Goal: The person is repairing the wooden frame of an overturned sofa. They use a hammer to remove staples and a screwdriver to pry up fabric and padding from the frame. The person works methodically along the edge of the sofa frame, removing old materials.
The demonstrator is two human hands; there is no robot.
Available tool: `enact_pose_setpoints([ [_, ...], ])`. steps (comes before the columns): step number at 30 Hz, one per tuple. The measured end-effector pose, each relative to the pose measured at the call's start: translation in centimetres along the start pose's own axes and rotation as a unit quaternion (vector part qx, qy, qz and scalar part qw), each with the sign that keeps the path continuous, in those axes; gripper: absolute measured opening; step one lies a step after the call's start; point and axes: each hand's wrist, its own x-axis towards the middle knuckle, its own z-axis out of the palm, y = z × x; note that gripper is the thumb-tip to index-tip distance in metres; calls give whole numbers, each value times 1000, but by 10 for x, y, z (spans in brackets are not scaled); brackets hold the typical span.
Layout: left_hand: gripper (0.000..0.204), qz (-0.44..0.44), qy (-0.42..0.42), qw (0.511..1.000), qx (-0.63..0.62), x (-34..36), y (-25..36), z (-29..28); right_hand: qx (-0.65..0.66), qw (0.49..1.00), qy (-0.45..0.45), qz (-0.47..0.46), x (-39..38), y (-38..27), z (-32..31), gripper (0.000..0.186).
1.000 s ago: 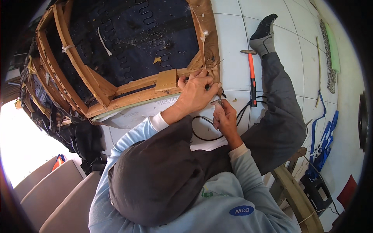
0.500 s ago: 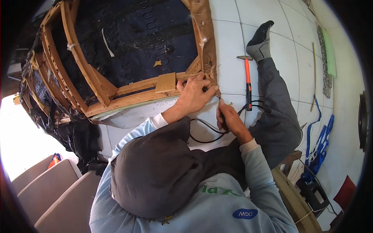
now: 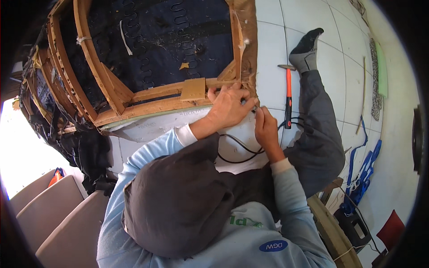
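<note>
A wooden furniture frame [image 3: 156, 107] lies in front of me, with brown upholstery cover [image 3: 251, 58] wrapped along its right side. At the frame's near right corner my left hand [image 3: 229, 106] presses down, its fingers bent and its thumb against the cover's edge. My right hand [image 3: 267, 129] is closed just right of that thumb, close to the same corner. A small greyish tip shows between the two hands; most of what the right hand holds is hidden. Pale lining fabric [image 3: 156, 125] hangs from the frame's near rail.
A hammer [image 3: 288, 96] with an orange and black handle lies right of my hands, beside my outstretched leg [image 3: 319, 120]. Black cable [image 3: 239, 145] loops on the white tiles below my hands. Blue straps [image 3: 366, 172] and a black case [image 3: 355, 225] lie farther right.
My right hand has turned more upright and moved slightly up and right, near the left thumb. The left hand stays at the corner. The whole view has shifted a little.
</note>
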Motion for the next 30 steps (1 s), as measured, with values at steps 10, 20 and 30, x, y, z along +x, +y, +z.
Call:
enact_pose_setpoints([
  [10, 44, -56, -51, 995, -66, 9, 12, -20, -18, 979, -158, 130, 12, -71, -59, 45],
  [20, 44, -96, -78, 984, -130, 9, 24, -33, 1, 984, -135, 114, -9, -75, -52, 33],
  [30, 41, -32, -66, 996, -52, 7, 1, -15, -51, 998, -44, 7, 3, -22, -8, 27],
])
